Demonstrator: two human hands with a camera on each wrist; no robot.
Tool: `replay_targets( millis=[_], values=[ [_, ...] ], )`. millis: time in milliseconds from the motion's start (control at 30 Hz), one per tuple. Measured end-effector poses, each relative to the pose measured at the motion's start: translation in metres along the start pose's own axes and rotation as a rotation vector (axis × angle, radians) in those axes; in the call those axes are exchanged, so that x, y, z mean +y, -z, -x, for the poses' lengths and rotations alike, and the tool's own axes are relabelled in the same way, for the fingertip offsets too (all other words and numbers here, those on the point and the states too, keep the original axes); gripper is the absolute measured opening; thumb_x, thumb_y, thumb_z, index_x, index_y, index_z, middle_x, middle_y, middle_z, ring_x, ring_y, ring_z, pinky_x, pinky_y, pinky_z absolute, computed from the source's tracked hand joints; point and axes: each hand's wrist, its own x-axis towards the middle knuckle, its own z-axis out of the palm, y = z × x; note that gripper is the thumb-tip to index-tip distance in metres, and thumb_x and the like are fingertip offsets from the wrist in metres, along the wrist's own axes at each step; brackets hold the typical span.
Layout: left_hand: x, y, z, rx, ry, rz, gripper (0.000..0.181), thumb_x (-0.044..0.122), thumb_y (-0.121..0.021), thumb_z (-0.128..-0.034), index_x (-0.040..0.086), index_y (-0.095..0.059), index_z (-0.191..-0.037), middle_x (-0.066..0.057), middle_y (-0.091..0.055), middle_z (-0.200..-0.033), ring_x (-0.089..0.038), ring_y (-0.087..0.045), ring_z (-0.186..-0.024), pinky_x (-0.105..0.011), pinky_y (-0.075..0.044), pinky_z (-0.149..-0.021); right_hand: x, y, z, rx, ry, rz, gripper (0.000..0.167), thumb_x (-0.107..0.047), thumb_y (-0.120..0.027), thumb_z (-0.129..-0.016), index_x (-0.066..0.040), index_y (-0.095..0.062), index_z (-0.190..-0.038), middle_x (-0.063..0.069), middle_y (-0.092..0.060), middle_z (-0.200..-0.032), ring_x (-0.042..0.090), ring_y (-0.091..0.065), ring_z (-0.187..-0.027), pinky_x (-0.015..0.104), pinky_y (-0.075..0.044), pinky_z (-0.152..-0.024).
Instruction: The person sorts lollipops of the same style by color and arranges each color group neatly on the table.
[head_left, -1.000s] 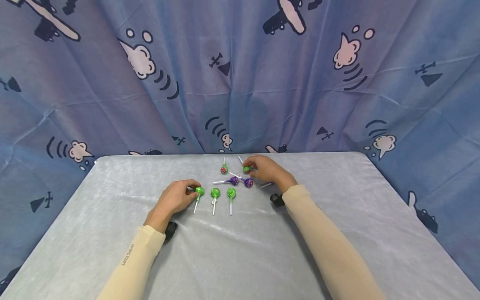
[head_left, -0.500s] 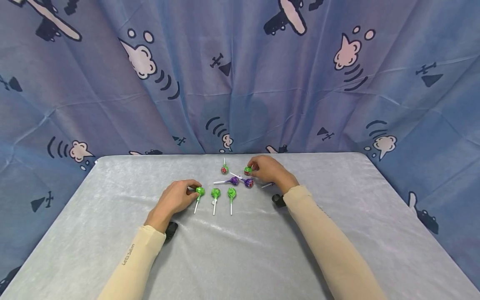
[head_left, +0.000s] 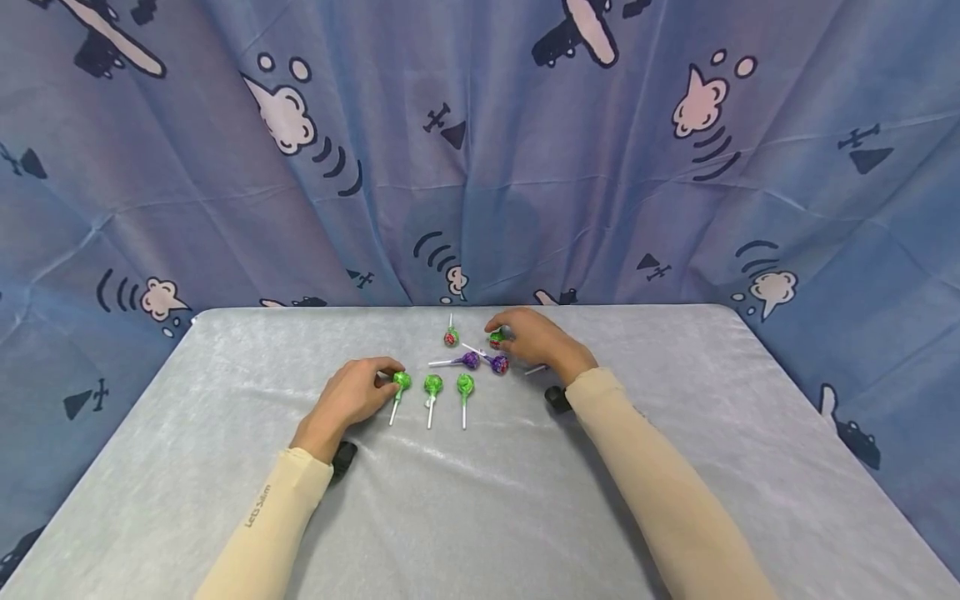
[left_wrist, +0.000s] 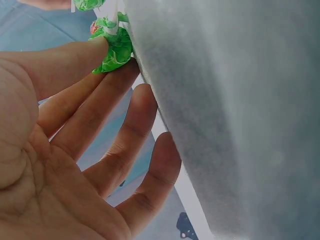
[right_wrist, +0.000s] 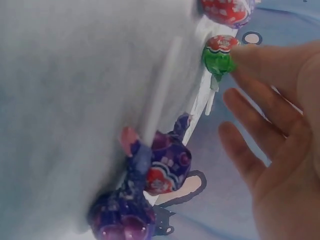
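Observation:
In the head view, my left hand (head_left: pixel 356 392) pinches the head of a green-wrapped lollipop (head_left: pixel 402 380) between thumb and forefinger; its stick points toward me. Two more green lollipops, one in the middle (head_left: pixel 433 384) and one to the right (head_left: pixel 465 384), lie beside it in a row. Behind them, my right hand (head_left: pixel 534 337) spreads thumb and forefinger around a green-and-red lollipop (right_wrist: pixel 220 54). The right wrist view has the thumb at that lollipop's edge and the other fingers loosely extended. The right forefinger is hidden there.
Two purple lollipops, one on the left (head_left: pixel 470 360) and one on the right (head_left: pixel 499 364), lie between the hands. Another green-and-red lollipop (head_left: pixel 451 337) is behind them. A white stick (head_left: pixel 536 369) shows beneath the right wrist. The grey-covered table (head_left: pixel 465 517) meets a patterned blue curtain (head_left: pixel 465 192).
The right forefinger closed in on the green-and-red lollipop half a second ago, and is now stretched out past it again. The left hand keeps its hold on the green lollipop.

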Motion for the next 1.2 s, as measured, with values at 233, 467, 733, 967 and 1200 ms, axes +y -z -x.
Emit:
replay_targets(
  millis=[233,467,733,967,1200],
  values=[
    [0.000,0.001,0.000,-0.003,0.005,0.006,0.028,0.019,-0.068,-0.0928,0.016,-0.071,-0.121,-0.008,-0.074,-0.108,-0.022,-0.069,-0.097,-0.046,-0.052,-0.085,0.004,0.000,0.001,-0.007,0.007,0.067,0.038,-0.006,-0.061,-0.096,-0.014,-0.066,-0.132,0.006,-0.064,-0.136,0.027,-0.054,-0.133,0.047,-0.039,-0.113],
    [0.000,0.002,0.000,-0.006,0.008,0.000,0.028,0.019,-0.068,-0.0928,0.016,-0.071,-0.121,-0.006,-0.074,-0.105,-0.021,-0.068,-0.096,-0.045,-0.051,-0.084,0.005,0.002,0.005,0.021,0.017,0.101,0.038,-0.011,-0.067,-0.094,-0.016,-0.066,-0.132,0.004,-0.066,-0.133,0.027,-0.055,-0.131,0.050,-0.038,-0.113],
    [0.000,0.001,-0.001,-0.011,0.003,0.001,0.029,0.019,-0.067,-0.0932,0.016,-0.071,-0.122,-0.007,-0.074,-0.106,-0.021,-0.068,-0.096,-0.045,-0.051,-0.084,0.012,-0.001,0.007,0.048,0.036,0.131,0.037,-0.006,-0.067,-0.093,-0.016,-0.069,-0.128,0.003,-0.069,-0.127,0.027,-0.060,-0.123,0.050,-0.041,-0.108],
    [0.001,0.002,-0.001,-0.006,0.006,0.005,0.029,0.020,-0.068,-0.0928,0.017,-0.071,-0.122,-0.007,-0.074,-0.104,-0.021,-0.068,-0.095,-0.044,-0.051,-0.083,0.014,-0.001,0.007,0.038,0.037,0.118,0.035,-0.008,-0.068,-0.093,-0.018,-0.070,-0.126,0.001,-0.070,-0.125,0.025,-0.061,-0.121,0.051,-0.040,-0.108],
    [0.000,0.001,-0.001,-0.007,0.007,0.003,0.029,0.020,-0.067,-0.0931,0.017,-0.071,-0.122,-0.007,-0.074,-0.107,-0.022,-0.069,-0.098,-0.044,-0.051,-0.085,0.015,-0.001,0.008,0.051,0.045,0.111,0.034,-0.005,-0.066,-0.093,-0.019,-0.070,-0.124,0.004,-0.070,-0.121,0.026,-0.062,-0.118,0.053,-0.041,-0.105]
  ],
)
